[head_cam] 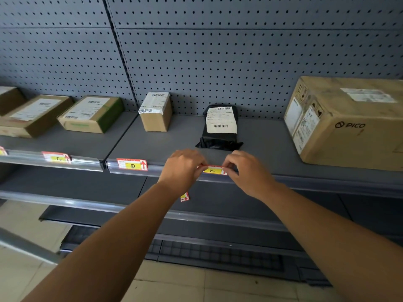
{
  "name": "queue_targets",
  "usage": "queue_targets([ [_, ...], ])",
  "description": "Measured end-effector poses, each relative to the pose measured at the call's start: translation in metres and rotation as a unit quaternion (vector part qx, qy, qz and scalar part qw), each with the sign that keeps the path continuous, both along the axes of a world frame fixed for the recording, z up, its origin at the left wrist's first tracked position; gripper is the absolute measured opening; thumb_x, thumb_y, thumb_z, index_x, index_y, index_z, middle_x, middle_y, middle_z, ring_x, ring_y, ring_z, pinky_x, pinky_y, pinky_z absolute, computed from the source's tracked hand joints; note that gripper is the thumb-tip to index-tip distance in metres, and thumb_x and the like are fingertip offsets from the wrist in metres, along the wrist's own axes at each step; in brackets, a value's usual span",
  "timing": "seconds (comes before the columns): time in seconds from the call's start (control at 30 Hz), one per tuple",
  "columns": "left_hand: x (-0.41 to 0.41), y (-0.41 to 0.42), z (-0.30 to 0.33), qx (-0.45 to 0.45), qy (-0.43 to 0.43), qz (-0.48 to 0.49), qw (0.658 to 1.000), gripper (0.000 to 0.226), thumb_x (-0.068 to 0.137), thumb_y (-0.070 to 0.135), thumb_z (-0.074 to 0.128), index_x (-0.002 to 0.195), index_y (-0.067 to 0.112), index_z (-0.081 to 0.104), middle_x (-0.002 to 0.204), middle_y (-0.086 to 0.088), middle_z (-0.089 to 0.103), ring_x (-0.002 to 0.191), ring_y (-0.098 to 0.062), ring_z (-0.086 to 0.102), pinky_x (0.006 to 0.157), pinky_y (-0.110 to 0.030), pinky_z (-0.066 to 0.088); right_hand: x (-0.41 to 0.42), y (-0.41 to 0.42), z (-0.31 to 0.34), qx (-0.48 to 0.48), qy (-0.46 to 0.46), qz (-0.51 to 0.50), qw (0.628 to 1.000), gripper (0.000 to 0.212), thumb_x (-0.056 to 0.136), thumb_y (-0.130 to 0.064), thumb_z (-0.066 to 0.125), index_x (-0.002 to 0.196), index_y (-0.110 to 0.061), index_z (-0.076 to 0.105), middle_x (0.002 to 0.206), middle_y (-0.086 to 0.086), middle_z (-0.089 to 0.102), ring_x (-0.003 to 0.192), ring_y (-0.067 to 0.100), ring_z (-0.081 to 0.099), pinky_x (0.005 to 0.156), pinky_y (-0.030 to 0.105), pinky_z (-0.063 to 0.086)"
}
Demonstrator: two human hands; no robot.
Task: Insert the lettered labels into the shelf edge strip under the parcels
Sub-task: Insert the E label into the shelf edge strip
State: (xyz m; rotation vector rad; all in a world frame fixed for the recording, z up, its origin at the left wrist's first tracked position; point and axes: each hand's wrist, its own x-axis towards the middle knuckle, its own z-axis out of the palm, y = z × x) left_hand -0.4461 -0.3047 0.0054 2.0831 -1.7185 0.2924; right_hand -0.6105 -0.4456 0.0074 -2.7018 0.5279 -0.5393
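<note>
A red-and-yellow label marked E [212, 170] sits at the clear shelf edge strip [305, 180], right below the black parcel bag [220, 127]. My left hand [182, 168] pinches the label's left end and my right hand [246, 173] pinches its right end. Another label [184, 196] pokes out beneath my left hand, held in its lower fingers. Labels D [132, 164] and C [57, 158] are seated in the strip further left, under a small brown box [156, 112] and a flat green-edged box [91, 114].
A large PICO carton [349, 120] stands on the shelf at the right. More flat boxes [32, 115] lie at the far left. A grey pegboard wall [218, 51] backs the shelf. Lower shelves [87, 205] and a tiled floor [26, 269] lie below.
</note>
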Motion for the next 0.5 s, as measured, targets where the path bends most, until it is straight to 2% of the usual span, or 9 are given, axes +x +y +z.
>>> queue_targets([
  [0.13,0.002,0.001,-0.005,-0.016,-0.004,0.004,1.0,0.008,0.09,0.023,0.073,0.095,0.016,0.073,0.092,-0.001,0.069,0.087,-0.023,0.063,0.083,-0.043,0.051,0.001,0.001,0.001,-0.036,0.005,0.004,0.999,0.006,0.093,-0.02,0.068,0.091,-0.015,0.071,0.089,-0.002,0.066,0.084,0.017,0.055,0.078,0.039,0.048],
  [0.3,0.008,0.003,-0.009,-0.021,-0.015,0.003,1.0,0.008,0.088,0.026,0.076,0.089,0.02,0.07,0.087,0.004,0.068,0.084,-0.02,0.062,0.082,-0.04,0.049,0.004,0.002,0.002,-0.066,0.006,0.013,0.998,0.008,0.09,-0.022,0.072,0.095,-0.017,0.067,0.085,-0.005,0.068,0.083,0.017,0.053,0.079,0.034,0.044],
  [0.5,0.013,0.006,-0.016,-0.01,-0.021,-0.005,1.0,0.008,0.089,0.029,0.075,0.09,0.022,0.071,0.088,0.005,0.069,0.087,-0.017,0.061,0.085,-0.038,0.049,0.008,0.005,-0.003,-0.129,0.025,0.038,0.991,0.009,0.091,-0.02,0.07,0.086,-0.015,0.064,0.081,-0.002,0.067,0.079,0.019,0.054,0.08,0.034,0.042],
])
